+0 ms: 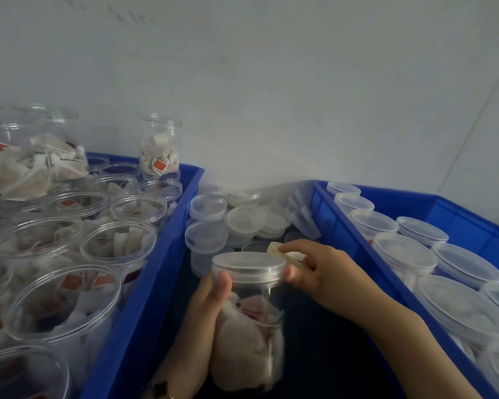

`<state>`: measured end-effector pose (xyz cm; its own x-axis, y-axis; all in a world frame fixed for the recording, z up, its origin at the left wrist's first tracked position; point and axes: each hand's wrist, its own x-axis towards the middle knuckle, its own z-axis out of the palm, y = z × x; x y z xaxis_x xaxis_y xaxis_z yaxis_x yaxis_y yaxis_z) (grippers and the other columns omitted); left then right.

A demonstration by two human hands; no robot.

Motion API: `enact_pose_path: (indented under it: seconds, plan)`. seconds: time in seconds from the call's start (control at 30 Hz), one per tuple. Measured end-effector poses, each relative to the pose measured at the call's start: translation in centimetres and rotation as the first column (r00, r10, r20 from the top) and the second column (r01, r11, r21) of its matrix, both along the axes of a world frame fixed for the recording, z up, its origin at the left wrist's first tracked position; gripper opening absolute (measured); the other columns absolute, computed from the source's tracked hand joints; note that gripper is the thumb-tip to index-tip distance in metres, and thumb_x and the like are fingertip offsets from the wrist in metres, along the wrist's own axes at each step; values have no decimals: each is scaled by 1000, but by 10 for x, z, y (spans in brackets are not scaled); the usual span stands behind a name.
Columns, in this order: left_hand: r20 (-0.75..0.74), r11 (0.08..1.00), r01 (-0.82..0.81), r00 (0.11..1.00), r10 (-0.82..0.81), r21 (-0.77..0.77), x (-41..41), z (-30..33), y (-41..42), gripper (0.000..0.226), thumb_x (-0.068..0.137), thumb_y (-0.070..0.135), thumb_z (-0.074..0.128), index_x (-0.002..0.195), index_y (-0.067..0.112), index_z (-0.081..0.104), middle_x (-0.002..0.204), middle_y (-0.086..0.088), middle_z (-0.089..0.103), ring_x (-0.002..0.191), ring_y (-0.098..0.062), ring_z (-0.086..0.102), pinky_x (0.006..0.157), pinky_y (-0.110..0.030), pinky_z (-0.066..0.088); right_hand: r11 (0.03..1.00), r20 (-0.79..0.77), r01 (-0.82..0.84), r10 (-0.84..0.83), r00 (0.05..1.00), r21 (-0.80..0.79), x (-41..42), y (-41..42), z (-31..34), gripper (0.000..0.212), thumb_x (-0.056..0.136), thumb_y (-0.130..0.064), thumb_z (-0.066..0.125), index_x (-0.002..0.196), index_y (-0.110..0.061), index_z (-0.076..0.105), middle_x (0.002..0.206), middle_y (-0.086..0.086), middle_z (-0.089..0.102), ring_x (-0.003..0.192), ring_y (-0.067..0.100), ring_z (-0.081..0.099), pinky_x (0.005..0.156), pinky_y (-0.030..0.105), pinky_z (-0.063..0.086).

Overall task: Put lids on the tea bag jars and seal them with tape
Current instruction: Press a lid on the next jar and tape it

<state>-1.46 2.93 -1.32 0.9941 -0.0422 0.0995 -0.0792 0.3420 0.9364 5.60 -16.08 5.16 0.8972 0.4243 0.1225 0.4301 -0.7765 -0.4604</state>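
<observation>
A clear plastic jar [249, 326] with tea bags in it stands upright in the middle, and a translucent lid [248, 264] sits on its top. My left hand [205, 306] grips the jar's left side, thumb up near the lid rim. My right hand [317, 272] is at the lid's right edge; its thumb touches the rim while its fingers pinch a pale yellowish strip, likely tape [285, 254].
A blue crate [156, 266] on the left holds several open jars of tea bags. A blue crate [386, 272] on the right holds several lidded jars. Loose lids [242, 220] are piled between them by the white wall.
</observation>
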Motion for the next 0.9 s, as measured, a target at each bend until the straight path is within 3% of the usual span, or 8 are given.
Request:
enact_pose_path:
  seconds: [0.13, 0.27, 0.43, 0.53, 0.6, 0.7, 0.77, 0.9]
  plan:
    - [83, 967, -250, 966, 245, 54, 9, 2, -2, 71, 51, 67, 74, 115, 49, 48, 93, 29, 66, 89, 12, 62, 79, -23, 41, 997, -52, 39, -42, 998, -62, -8, 3, -4, 76, 58, -87, 38, 122, -48, 45, 80, -22, 53, 72, -6, 52, 68, 20, 46]
    - [143, 919, -388, 916, 376, 68, 8, -1, -7, 52, 66, 59, 64, 109, 30, 55, 100, 9, 69, 88, -4, 66, 75, -26, 45, 994, -73, -5, -4, 997, -114, -20, 15, -13, 93, 51, -94, 30, 129, -45, 43, 109, -15, 61, 95, 4, 59, 83, 33, 52]
    - [193, 737, -651, 759, 622, 183, 8, -6, -13, 42, 67, 69, 55, 97, 40, 49, 104, 10, 58, 90, -8, 61, 70, -26, 47, 986, -77, -1, -12, 997, -165, -29, 25, -16, 100, 48, -94, 15, 129, -41, 40, 109, -13, 61, 94, 5, 59, 82, 32, 52]
    - [305, 655, -709, 704, 641, 261, 5, -12, -13, 64, 71, 73, 55, 127, 45, 41, 108, 29, 52, 99, 2, 56, 74, -17, 42, 994, -140, -77, 66, 988, -73, -33, 28, -19, 82, 58, -91, 31, 125, -44, 41, 104, -21, 58, 89, -5, 56, 77, 21, 50]
    - [377, 633, -680, 733, 566, 371, 6, -16, -14, 90, 60, 76, 56, 139, 44, 29, 117, 32, 44, 102, 10, 50, 78, -14, 40, 993, -176, -116, 112, 978, -16, -32, 26, -23, 67, 72, -61, 60, 130, -44, 32, 106, -26, 48, 93, -9, 52, 73, 13, 45]
    - [435, 619, -669, 741, 512, 410, 11, -20, -14, 89, 47, 79, 68, 123, 55, 31, 118, 31, 41, 104, 23, 40, 76, -9, 35, 994, -208, -106, 105, 973, 4, -29, 17, -36, 92, 79, -28, 68, 145, -45, 6, 128, -20, 39, 104, -6, 46, 73, 6, 37]
    - [442, 630, -682, 727, 526, 372, 15, -22, -12, 78, 43, 77, 71, 108, 62, 32, 116, 27, 44, 105, 22, 42, 74, -10, 36, 989, -258, -63, 96, 961, 133, -28, 12, -44, 95, 78, -28, 69, 144, -52, 5, 135, -14, 40, 108, -1, 50, 80, 11, 44]
    - [465, 638, -693, 711, 527, 337, 22, -29, -9, 86, 40, 87, 66, 112, 53, 34, 120, 15, 49, 110, 14, 47, 75, -7, 43, 971, -255, -20, 83, 963, 240, -30, 10, -51, 80, 76, -37, 69, 129, -69, 19, 112, -8, 57, 92, 8, 61, 83, 33, 54]
